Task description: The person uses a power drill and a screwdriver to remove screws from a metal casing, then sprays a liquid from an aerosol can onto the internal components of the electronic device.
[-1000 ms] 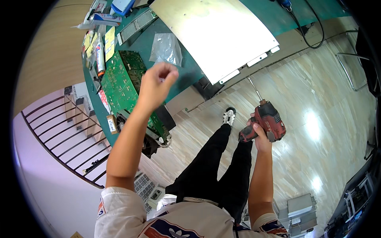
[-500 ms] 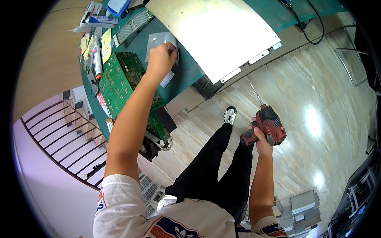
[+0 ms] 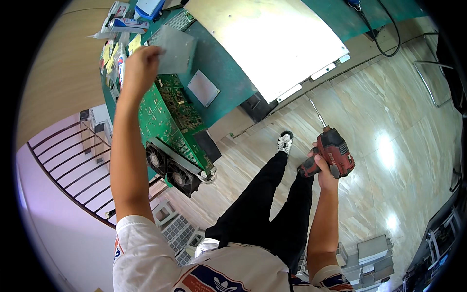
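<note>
My left hand [image 3: 140, 68] pinches the edge of a translucent plastic bag [image 3: 176, 51] above the left part of the workbench. The bag hangs off to the right of my fingers. Just below it lies a green circuit board [image 3: 163, 124], with two black cooling fans [image 3: 172, 168] at its near end. A small pale square plate [image 3: 203, 88] rests on the green bench surface beside the board. Over the floor at right, my right hand [image 3: 325, 173] grips a red and black cordless screwdriver [image 3: 333, 152], its long bit pointing up and away from me.
A large pale metal panel [image 3: 267, 44] covers the middle of the green workbench [image 3: 226, 82] and reaches past its front edge. Tubes, a spray can [image 3: 129, 25] and yellow labels crowd the far left. A black cable [image 3: 389, 46] hangs over the right side.
My left hand has lifted the plastic bag and carried it left, uncovering the square plate. The right hand with the cordless screwdriver has hardly moved.
</note>
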Demonstrator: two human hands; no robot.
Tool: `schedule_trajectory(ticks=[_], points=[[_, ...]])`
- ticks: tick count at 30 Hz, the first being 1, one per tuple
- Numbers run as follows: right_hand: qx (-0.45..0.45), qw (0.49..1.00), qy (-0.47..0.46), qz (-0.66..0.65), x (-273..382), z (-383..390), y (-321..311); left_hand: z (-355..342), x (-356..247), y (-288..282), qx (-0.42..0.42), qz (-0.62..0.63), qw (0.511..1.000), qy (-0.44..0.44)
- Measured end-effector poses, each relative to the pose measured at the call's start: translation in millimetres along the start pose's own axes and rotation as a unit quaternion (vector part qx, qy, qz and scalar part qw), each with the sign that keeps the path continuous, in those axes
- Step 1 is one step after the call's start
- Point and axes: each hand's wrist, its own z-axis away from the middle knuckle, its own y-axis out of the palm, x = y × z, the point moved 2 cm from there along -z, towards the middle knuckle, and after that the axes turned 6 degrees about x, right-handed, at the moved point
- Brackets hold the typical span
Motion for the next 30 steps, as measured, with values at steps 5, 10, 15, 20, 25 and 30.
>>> schedule_trajectory(ticks=[5, 10, 15, 20, 25, 30], points=[[-0.004, 1.0, 0.004, -0.001, -2, -4, 2, 6, -13, -43, -0.027, -0.097, 0.995, -0.002], [0.011, 0.998, -0.017, -0.062, 0, -12, 4, 4, -28, -40, -0.068, -0.166, 0.983, 0.041], [0.033, 0.996, -0.038, -0.079, 8, -25, 9, 30, -82, 13, 0.089, -0.049, 0.992, 0.071], [0.059, 0.99, -0.055, -0.112, 5, -36, 11, 57, -154, 21, 0.134, 0.07, 0.987, 0.051], [0.032, 0.991, 0.0, -0.128, -7, -35, 16, 54, -196, 41, 0.099, 0.15, 0.969, 0.168], [0.035, 0.984, -0.015, -0.175, -12, -41, 24, 29, -232, 76, 0.02, 0.103, 0.959, 0.264]])
